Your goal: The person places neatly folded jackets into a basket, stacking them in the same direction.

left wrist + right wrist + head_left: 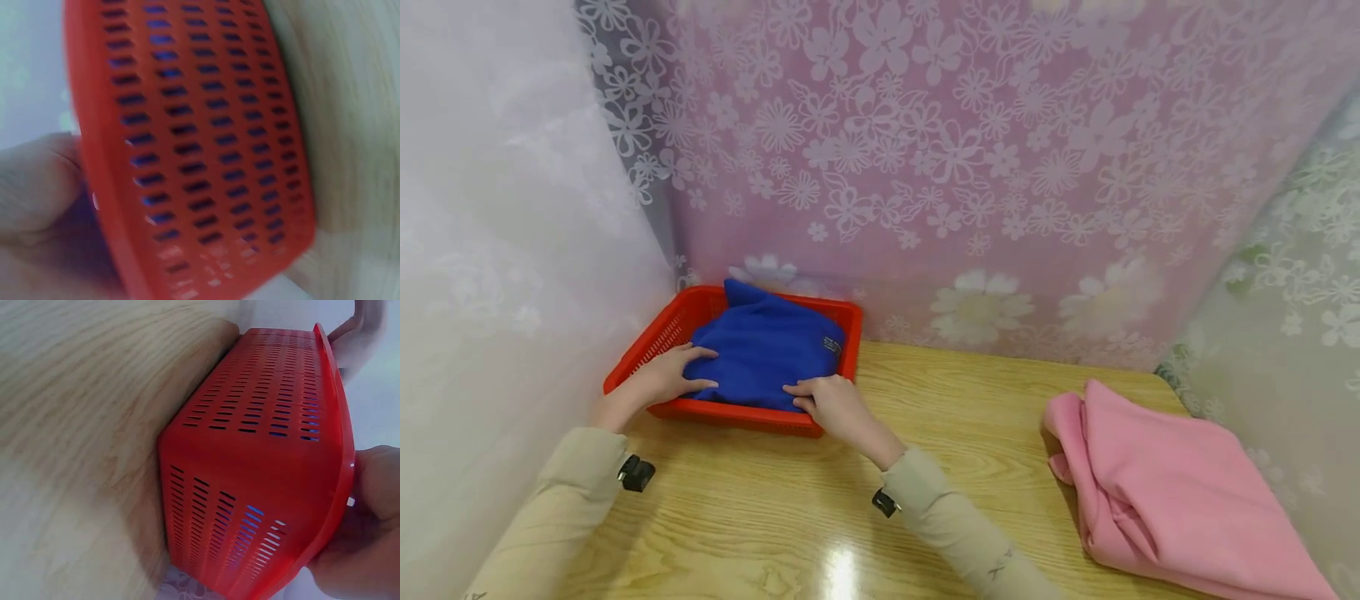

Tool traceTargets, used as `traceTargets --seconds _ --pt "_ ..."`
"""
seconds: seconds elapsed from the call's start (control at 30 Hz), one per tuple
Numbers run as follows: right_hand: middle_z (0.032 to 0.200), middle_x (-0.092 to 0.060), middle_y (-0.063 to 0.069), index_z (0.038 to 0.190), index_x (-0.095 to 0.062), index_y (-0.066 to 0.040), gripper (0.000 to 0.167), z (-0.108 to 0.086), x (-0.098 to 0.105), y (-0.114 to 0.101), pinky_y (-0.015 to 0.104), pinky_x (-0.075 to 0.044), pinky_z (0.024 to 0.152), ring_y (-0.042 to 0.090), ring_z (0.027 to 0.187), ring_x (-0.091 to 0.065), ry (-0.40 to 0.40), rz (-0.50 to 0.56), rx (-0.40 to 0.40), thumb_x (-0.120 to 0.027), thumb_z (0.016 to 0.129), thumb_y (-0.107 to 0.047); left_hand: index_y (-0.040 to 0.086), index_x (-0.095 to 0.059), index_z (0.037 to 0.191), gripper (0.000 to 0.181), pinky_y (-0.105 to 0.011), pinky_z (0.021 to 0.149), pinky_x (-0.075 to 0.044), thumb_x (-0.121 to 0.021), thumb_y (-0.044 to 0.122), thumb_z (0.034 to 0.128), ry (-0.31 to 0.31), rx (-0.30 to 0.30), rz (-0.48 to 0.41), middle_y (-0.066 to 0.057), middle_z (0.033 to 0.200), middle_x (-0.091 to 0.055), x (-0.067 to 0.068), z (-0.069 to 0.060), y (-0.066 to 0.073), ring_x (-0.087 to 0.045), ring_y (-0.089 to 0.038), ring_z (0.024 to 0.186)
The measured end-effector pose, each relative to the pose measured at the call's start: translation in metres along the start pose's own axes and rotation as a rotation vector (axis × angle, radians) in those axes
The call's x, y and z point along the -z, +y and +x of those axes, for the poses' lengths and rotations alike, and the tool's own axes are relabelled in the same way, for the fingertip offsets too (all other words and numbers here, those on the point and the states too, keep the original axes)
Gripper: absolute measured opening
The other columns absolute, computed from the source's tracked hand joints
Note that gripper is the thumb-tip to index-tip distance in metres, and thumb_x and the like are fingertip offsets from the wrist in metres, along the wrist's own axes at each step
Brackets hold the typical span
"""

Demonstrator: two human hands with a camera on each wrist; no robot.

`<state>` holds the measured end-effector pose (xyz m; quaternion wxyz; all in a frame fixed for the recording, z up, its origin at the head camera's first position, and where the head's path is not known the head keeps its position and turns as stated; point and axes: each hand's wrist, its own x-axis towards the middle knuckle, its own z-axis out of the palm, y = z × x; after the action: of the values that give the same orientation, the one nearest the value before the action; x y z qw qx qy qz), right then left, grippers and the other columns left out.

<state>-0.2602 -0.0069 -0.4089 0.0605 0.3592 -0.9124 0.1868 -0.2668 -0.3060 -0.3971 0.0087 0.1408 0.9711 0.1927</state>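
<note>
Cloth (756, 350), bright blue, sits in the red basket (737, 418), left hand (658, 377) resting loose fingers on it, right hand (838, 407), fingers curled, at its near edge, whether pinching I can't tell!

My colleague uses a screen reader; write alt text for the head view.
A person's left hand and right hand touch blue cloth in a red basket on a wood-grain table. Folded pink cloth lies at right, floral backdrop behind.

Pink cloth (1180, 492), wooden table (955, 400), floral curtains (925, 133).
</note>
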Motion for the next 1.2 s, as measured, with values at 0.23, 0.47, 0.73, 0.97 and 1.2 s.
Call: traceTargets --seconds 0.23,0.47,0.73,0.97,1.2 --pt "0.12 -0.073 0.002 0.12 -0.076 -0.016 0.024 -0.022 0.01 0.009 0.034 -0.055 0.095 0.019 0.11 -0.069 0.233 0.119 0.042 -0.069 0.098 -0.017 0.003 -0.071 0.121 0.032 -0.059 0.09 -0.052 -0.07 0.022 0.0965 0.273 -0.015 0.072 -0.029 0.128 -0.063 -0.001 0.003 0.042 -0.062 -0.046 0.11" --pt "0.109 -0.074 0.0 0.112 -0.078 -0.015 0.018 -0.046 0.033 0.025 0.031 -0.058 0.083 0.018 0.098 -0.07 0.507 0.012 0.114 -0.073 0.094 -0.015 0.009 -0.076 0.103 0.018 -0.036 0.045 -0.047 -0.07 0.025 0.0974 0.651 -0.118 0.051 -0.012 0.095 -0.075 -0.022 0.015 0.09 -0.061 -0.026 0.06" --pt "0.111 -0.073 0.004 0.112 -0.077 -0.014 0.022 -0.078 0.056 0.048 0.036 -0.058 0.084 0.023 0.098 -0.069 0.611 -0.144 0.13 -0.077 0.091 -0.011 0.01 -0.077 0.099 0.016 -0.044 0.063 -0.059 -0.072 0.025 0.0957 0.769 -0.228 0.013 -0.008 0.094 -0.076 -0.051 0.029 0.145 -0.069 -0.028 0.078" --pt "0.115 -0.071 0.009 0.116 -0.074 -0.013 0.03 -0.114 0.069 0.07 0.043 -0.057 0.085 0.03 0.101 -0.067 0.636 -0.26 0.125 -0.081 0.086 -0.012 0.011 -0.077 0.098 0.015 -0.041 0.065 -0.058 -0.07 0.024 0.0972 0.778 -0.313 -0.039 -0.005 0.092 -0.075 -0.077 0.044 0.191 -0.067 -0.025 0.076" --pt "0.119 -0.069 0.013 0.119 -0.073 -0.011 0.03 -0.168 0.094 0.098 0.045 -0.057 0.074 0.036 0.106 -0.064 0.644 -0.324 0.055 -0.078 0.09 -0.014 0.014 -0.076 0.105 0.018 -0.04 0.074 -0.059 -0.067 0.029 0.0989 0.707 -0.356 -0.095 -0.003 0.102 -0.076 -0.104 0.061 0.238 -0.07 -0.025 0.087"
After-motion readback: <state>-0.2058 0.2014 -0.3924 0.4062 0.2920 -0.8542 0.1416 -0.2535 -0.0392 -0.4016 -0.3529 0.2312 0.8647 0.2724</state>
